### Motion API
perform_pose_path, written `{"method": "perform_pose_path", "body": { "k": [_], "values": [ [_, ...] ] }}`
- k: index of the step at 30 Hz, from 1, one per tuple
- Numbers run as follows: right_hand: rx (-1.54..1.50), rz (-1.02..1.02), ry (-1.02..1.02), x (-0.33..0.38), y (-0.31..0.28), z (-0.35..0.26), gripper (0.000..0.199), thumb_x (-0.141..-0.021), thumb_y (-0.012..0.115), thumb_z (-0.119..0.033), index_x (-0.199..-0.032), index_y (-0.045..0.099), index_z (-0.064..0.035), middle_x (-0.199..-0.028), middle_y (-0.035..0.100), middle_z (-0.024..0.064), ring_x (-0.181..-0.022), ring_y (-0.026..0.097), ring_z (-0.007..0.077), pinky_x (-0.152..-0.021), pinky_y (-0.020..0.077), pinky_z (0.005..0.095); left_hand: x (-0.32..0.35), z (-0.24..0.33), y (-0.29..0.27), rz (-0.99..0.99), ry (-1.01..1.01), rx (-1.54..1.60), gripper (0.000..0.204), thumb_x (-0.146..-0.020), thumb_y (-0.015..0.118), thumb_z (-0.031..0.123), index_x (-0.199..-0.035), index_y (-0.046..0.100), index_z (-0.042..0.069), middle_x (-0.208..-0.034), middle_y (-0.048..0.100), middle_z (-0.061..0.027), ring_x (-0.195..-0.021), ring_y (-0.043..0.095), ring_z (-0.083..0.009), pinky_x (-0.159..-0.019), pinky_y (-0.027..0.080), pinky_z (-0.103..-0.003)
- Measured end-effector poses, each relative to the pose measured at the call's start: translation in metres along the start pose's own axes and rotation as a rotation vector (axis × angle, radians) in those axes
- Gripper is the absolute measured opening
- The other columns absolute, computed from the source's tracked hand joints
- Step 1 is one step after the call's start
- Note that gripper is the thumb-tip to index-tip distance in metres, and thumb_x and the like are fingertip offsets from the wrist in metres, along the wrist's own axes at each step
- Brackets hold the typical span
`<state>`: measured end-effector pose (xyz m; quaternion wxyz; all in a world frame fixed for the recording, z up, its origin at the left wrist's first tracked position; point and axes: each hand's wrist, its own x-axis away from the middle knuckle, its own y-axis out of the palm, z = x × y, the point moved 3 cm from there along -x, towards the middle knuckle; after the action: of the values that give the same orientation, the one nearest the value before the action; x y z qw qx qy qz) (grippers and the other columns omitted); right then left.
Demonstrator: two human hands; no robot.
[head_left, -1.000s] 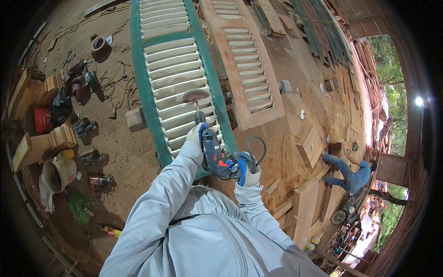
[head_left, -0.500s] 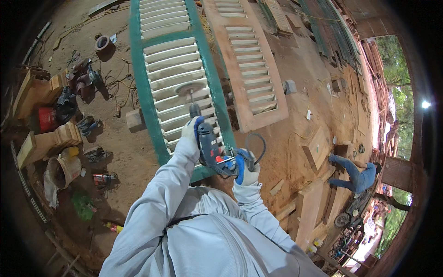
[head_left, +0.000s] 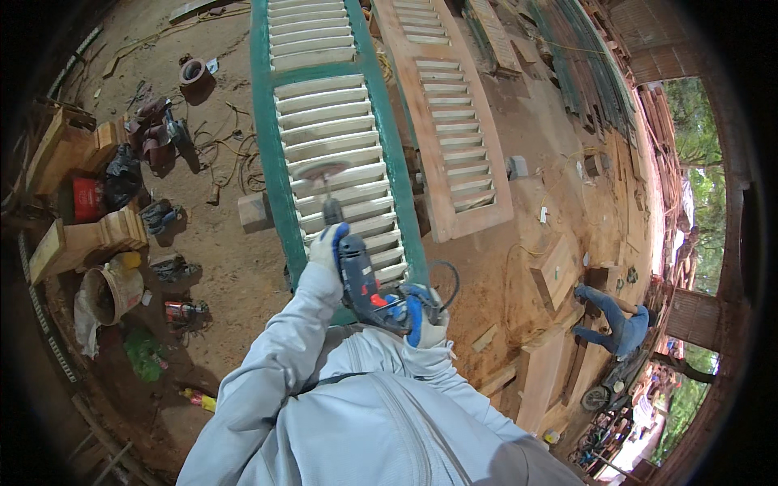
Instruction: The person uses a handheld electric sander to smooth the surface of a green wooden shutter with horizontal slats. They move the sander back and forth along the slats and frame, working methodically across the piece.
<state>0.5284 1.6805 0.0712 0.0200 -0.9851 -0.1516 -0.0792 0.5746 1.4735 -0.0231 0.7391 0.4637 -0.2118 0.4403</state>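
A dark drill point(head_left: 356, 267) with red parts is held in both hands over a louvred shutter with a green frame point(head_left: 403, 206) and pale slats. My left hand point(head_left: 327, 246), in a white and blue glove, wraps round its front near the chuck. Similarly gloved, my right hand point(head_left: 427, 317) grips the rear handle, where the cord loops out. From the chuck a thin shaft runs to a round disc point(head_left: 324, 171), blurred as if spinning. It lies over the slats near the left side of the frame; whether it touches them I cannot tell.
Right of it lies a bare-wood louvred shutter point(head_left: 494, 206), near a wooden block point(head_left: 254, 212) on the left. Cords, a bucket point(head_left: 112, 296) and a red power tool point(head_left: 185, 313) lie leftward. Thick boards point(head_left: 545, 364) and a bending person in blue point(head_left: 616, 320) are at right.
The drill and both hands have come slightly nearer my body. The disc has shifted toward the left side of the green frame. The whole view has turned a little, and both hands keep their grip.
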Motion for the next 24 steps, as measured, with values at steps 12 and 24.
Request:
{"method": "perform_pose_path", "body": {
  "k": [12,24],
  "values": [
    [-0.058,-0.031,0.236,0.012,0.006,0.004,0.02,-0.093,0.064,-0.004,-0.111,0.066,0.0015,-0.084,0.07,0.0071,-0.065,0.065,0.0124,-0.061,0.0517,0.0248,-0.019,-0.033,-0.035,0.022,-0.159,0.02,0.02,-0.091,0.063,0.035,-0.092,0.068,0.016,-0.076,0.066,-0.0019,-0.063,0.062,-0.0172,-0.06,0.053,-0.035],
    [-0.119,-0.075,0.186,0.03,0.007,0.012,0.02,-0.094,0.063,-0.002,-0.114,0.066,0.0008,-0.095,0.07,0.0067,-0.072,0.063,0.0109,-0.067,0.051,0.024,-0.02,-0.03,-0.04,-0.049,0.037,-0.048,0.02,-0.088,0.068,0.031,-0.095,0.068,0.012,-0.076,0.063,-0.0013,-0.064,0.06,-0.0151,-0.061,0.05,-0.031]
  ]
}}
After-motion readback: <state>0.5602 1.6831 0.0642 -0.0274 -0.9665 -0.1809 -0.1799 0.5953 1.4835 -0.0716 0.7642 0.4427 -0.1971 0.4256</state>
